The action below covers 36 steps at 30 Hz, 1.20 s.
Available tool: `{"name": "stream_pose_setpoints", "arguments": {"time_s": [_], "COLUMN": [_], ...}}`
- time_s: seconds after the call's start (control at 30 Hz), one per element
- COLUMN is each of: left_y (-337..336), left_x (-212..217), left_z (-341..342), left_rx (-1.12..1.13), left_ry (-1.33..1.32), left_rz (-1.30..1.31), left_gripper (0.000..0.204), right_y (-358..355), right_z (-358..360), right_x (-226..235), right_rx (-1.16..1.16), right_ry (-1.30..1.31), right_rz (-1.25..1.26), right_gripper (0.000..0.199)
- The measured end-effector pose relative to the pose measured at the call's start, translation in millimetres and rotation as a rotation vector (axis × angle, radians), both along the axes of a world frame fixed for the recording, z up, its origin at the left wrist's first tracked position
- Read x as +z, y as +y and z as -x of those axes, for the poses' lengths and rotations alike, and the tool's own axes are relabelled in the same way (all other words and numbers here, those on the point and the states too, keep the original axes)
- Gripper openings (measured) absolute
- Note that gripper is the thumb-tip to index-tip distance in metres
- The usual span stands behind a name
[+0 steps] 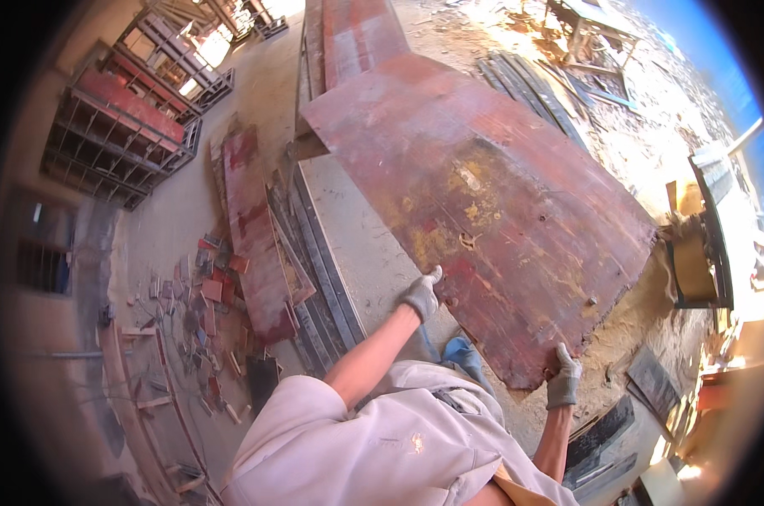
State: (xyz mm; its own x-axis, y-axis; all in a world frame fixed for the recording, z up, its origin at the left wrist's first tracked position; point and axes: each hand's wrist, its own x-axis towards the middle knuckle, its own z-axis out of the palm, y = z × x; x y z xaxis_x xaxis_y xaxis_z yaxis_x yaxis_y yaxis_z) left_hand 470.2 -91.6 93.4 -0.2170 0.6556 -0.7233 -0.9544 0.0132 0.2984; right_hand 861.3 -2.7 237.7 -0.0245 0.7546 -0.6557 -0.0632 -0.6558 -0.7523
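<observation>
A large reddish-brown plywood panel [525, 228], worn and marked with yellowish stains, stretches out in front of me. My left hand [421, 294], in a grey work glove, grips its left edge with the thumb on top. At the near right corner my right hand [564, 377], gloved the same way, clasps the ragged edge, thumb also on the upper face. The fingers of both hands are mostly hidden beneath the panel. Its far end overlaps another reddish panel [361, 42] lying beyond.
Left of me lie a long reddish board [251, 244], dark stacked boards [319, 278] and scattered wood offcuts [213, 291]. Metal cage racks [125, 126] stand at the far left. Dark planks [529, 88] lie beyond the panel. Black board pieces [601, 434] rest at the near right.
</observation>
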Motion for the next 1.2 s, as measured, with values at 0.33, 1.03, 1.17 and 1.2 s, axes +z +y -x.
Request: {"name": "stream_pose_setpoints", "arguments": {"time_s": [0.33, 1.03, 1.17, 1.2], "left_y": [19.4, 139.0, 172.0, 185.5], "left_x": [49.6, -85.1, -77.0, -75.0], "left_z": [-91.4, 172.9, 69.4, 26.4], "left_rx": [-0.208, 0.042, 0.138, 0.165], "left_ry": [-0.260, 0.365, 0.260, 0.272], "left_rz": [-0.169, 0.091, 0.049, 0.046], "left_gripper": [0.036, 0.065, 0.057, 0.056], "right_y": [58.9, 190.9, 285.5, 318.2], "right_z": [-124.5, -127.6, -220.7, -255.9], "right_x": [40.6, 64.2, 78.8, 89.4], "right_rx": [0.023, -0.180, -0.118, -0.085], "right_ry": [-0.299, -0.926, -0.952, -1.013], "right_rz": [0.002, -0.177, -0.467, -0.504], "right_gripper": [0.025, 0.051, 0.050, 0.051]}}
